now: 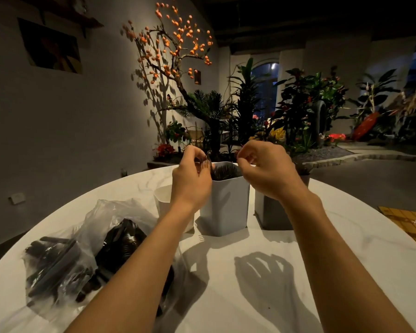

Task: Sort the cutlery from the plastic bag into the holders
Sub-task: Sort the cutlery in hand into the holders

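Three holders stand together; middle one holds black cutlery.

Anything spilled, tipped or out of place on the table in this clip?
Nothing stands out. The three holders stand upright, the plastic bag of dark cutlery lies on the white table, and both hands work at the middle holder's rim.
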`<move>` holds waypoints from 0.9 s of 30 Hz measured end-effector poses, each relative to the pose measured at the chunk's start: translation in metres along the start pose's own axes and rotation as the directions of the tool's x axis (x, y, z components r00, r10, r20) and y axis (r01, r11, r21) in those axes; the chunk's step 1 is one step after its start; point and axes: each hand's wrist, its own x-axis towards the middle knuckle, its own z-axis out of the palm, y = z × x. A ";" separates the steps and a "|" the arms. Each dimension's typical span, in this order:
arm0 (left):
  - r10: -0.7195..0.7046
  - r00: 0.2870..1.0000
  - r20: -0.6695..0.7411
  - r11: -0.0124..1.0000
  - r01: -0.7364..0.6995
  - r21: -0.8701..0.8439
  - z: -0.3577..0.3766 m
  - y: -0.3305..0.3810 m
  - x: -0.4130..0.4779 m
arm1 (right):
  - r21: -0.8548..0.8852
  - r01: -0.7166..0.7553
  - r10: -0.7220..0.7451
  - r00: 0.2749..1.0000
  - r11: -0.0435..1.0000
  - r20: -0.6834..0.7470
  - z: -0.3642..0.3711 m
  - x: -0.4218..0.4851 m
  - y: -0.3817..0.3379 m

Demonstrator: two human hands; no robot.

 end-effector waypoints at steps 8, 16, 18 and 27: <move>0.154 0.988 -0.011 0.963 -0.147 0.225 0.005 0.000 0.014 | -0.018 0.000 0.002 0.996 1.000 0.092 0.004 0.000 -0.003; 0.114 0.993 -0.038 0.928 -0.092 0.361 0.021 -0.001 0.022 | -0.006 -0.011 0.012 0.991 1.000 0.134 0.010 -0.002 -0.005; 0.109 0.994 -0.009 0.905 -0.096 0.413 0.023 -0.004 0.022 | -0.009 -0.014 0.015 0.989 1.000 0.145 0.012 -0.001 -0.005; -0.226 0.957 0.184 0.766 0.058 0.640 0.027 -0.015 0.019 | -0.038 0.012 -0.005 0.983 0.999 0.183 0.019 0.000 0.001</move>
